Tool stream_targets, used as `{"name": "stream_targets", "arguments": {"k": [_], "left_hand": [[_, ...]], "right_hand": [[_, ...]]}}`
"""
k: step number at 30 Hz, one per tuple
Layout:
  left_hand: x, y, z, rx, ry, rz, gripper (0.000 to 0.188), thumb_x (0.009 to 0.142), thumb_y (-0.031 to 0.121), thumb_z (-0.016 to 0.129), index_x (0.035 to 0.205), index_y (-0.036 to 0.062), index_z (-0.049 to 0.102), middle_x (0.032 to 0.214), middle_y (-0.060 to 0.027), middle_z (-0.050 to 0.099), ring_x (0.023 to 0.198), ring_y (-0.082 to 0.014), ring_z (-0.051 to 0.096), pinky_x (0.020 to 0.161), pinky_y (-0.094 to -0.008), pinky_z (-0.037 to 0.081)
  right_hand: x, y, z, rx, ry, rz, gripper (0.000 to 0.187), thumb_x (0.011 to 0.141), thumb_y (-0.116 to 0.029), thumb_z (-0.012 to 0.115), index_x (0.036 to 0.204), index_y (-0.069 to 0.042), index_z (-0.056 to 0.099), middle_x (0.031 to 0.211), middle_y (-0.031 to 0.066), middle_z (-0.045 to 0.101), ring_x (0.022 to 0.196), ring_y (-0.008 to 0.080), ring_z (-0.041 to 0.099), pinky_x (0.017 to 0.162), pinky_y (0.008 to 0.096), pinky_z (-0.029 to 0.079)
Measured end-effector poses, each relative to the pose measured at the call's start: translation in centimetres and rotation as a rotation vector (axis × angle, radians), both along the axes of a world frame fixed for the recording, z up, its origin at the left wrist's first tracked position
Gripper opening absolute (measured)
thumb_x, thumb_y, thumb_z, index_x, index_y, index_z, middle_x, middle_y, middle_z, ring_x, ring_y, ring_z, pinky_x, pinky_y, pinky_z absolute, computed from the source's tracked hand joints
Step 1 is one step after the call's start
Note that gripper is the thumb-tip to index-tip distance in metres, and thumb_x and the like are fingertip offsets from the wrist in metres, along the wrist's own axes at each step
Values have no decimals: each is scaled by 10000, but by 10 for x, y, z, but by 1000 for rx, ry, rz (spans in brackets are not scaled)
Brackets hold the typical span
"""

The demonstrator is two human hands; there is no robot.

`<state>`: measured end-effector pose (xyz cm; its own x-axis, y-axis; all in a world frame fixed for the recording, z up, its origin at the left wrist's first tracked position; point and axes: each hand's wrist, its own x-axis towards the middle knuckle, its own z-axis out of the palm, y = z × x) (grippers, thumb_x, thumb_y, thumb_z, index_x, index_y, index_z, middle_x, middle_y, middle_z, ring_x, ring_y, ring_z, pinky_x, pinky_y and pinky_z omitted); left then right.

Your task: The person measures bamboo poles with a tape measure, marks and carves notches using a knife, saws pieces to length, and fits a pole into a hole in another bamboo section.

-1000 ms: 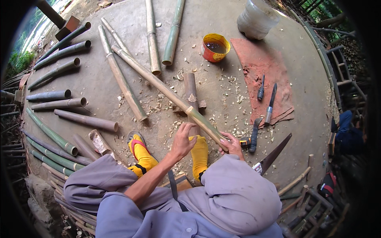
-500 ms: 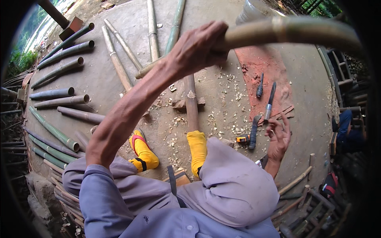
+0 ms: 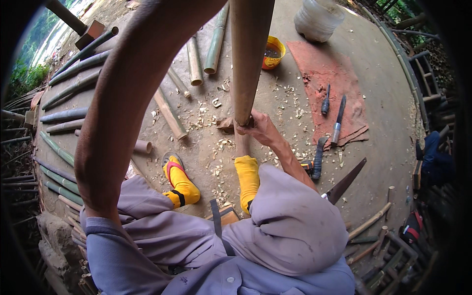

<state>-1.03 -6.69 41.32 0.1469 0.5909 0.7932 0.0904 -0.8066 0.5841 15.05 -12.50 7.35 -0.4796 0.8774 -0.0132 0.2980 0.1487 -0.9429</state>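
A thick bamboo pole (image 3: 250, 59) stands nearly upright before me, its top passing out of the upper edge. My right hand (image 3: 260, 129) closes on its lower end, just over another bamboo piece (image 3: 242, 146) that extends to my yellow-socked foot (image 3: 247, 182). A small wooden block (image 3: 225, 123) lies beside that lower end. My left arm (image 3: 118, 103) is raised across the left side, and its hand is beyond the upper edge. Near my right forearm lie a dark wrapped handle (image 3: 318, 158) and a yellow-and-black tape measure (image 3: 307, 166), partly hidden by the arm.
On a red cloth (image 3: 319, 64) lie a narrow chisel (image 3: 326, 101) and a wider blade tool (image 3: 338, 120). A handsaw (image 3: 346, 183) is by my right knee. A yellow-red pot (image 3: 273, 53) and a clear plastic container (image 3: 318, 20) stand beyond. Several bamboo poles (image 3: 64, 127) line the left; shavings litter the ground.
The bamboo pole has swung from lying crosswise to nearly upright. My left hand has risen out of view. My right hand has come from beside the tools to grip the pole's lower end.
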Motion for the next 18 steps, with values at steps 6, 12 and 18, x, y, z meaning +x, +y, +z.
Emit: {"name": "stream_targets", "arguments": {"k": [6, 12, 18], "left_hand": [[8, -30, -40, -228, -120, -57, 540, 780, 343, 716, 1156, 34, 480, 930, -87, 582, 882, -173, 576, 820, -344, 484], [-15, -32, -189, -400, 167, 26, 723, 685, 316, 805, 1270, 49, 472, 1174, -150, 569, 1119, -223, 530, 956, -398, 418], [13, -31, -235, -582, 18, -3, 510, 762, 119, 715, 1221, 35, 509, 1005, -143, 642, 900, -168, 631, 767, -317, 521]], "right_hand": [[-4, 12, -8, 46, -66, 57, 447, 729, -60, 727, 1120, -22, 514, 861, 160, 639, 793, 198, 627, 718, 355, 492], [15, 2, -2, -48, -140, -29, 575, 725, -52, 718, 1250, -59, 484, 1017, 115, 613, 778, 161, 598, 733, 304, 506], [45, -2, 43, -77, 249, -286, 669, 730, -14, 662, 1350, -82, 421, 1180, 104, 536, 897, 137, 537, 781, 259, 502]]}}
